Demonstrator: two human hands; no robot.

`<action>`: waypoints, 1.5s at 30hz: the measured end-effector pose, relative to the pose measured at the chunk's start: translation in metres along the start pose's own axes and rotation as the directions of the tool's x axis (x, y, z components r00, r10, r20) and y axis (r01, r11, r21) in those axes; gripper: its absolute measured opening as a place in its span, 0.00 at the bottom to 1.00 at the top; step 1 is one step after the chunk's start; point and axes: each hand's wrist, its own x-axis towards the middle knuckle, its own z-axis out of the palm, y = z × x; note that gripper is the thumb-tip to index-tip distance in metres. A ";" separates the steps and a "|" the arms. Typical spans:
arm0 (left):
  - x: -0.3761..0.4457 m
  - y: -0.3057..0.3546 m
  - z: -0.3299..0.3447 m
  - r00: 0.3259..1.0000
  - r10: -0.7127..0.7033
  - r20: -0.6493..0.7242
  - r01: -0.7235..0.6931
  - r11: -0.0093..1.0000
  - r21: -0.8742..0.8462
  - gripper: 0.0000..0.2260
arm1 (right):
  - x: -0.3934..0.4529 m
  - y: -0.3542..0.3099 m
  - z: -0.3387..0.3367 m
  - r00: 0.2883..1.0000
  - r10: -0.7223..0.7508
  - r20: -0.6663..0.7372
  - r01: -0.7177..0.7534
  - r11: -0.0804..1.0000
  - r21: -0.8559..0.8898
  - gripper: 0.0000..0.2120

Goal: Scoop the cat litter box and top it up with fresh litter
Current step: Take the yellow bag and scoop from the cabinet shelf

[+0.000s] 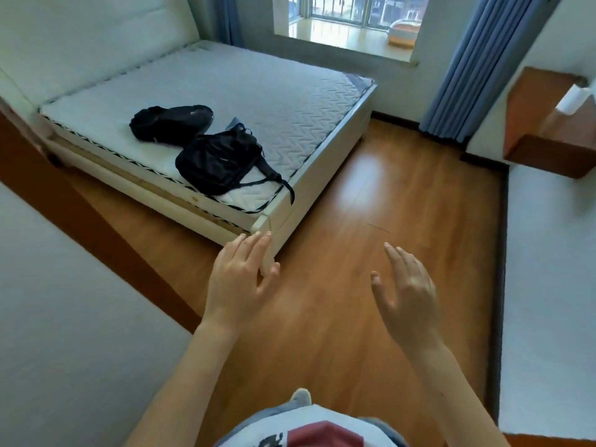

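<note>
Bedroom. Left hand (240, 279) and right hand (408, 300) raised over floor (387, 195), fingers spread, holding nothing. Litter box, scoop not visible; direction unknowable. Bed (225, 91) ahead-left.

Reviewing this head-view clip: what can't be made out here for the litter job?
- Litter box, scoop, fresh litter: none in the head view.
- White object on the wooden shelf: cut by the right edge, blurred.
- Bags on the bed: contents hidden.
- Left hand and right hand: palms face away.
</note>
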 end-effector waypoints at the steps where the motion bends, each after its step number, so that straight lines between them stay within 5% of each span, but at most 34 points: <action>1: 0.021 -0.005 0.000 1.000 -0.009 -0.011 0.009 1.000 0.008 0.24 | 0.021 -0.003 0.005 1.000 -0.011 0.004 0.011 1.000 -0.005 0.27; 16: 0.211 -0.034 0.085 0.958 -0.286 0.024 0.281 0.951 0.131 0.24 | 0.299 -0.002 0.115 0.921 -0.320 0.221 0.305 0.947 0.100 0.27; 25: 0.295 -0.050 0.085 0.786 -0.601 -0.148 0.619 0.765 0.181 0.24 | 0.462 -0.053 0.175 0.664 -0.650 0.370 0.573 0.760 0.307 0.28; 35: 0.272 -0.108 0.067 0.496 -0.839 -0.224 0.867 0.463 0.185 0.26 | 0.487 -0.169 0.263 0.335 -0.855 0.396 0.677 0.511 0.531 0.29; 45: 0.258 -0.232 0.019 0.405 -0.865 -0.295 0.913 0.369 0.171 0.27 | 0.468 -0.329 0.343 0.229 -0.904 0.362 0.677 0.415 0.608 0.28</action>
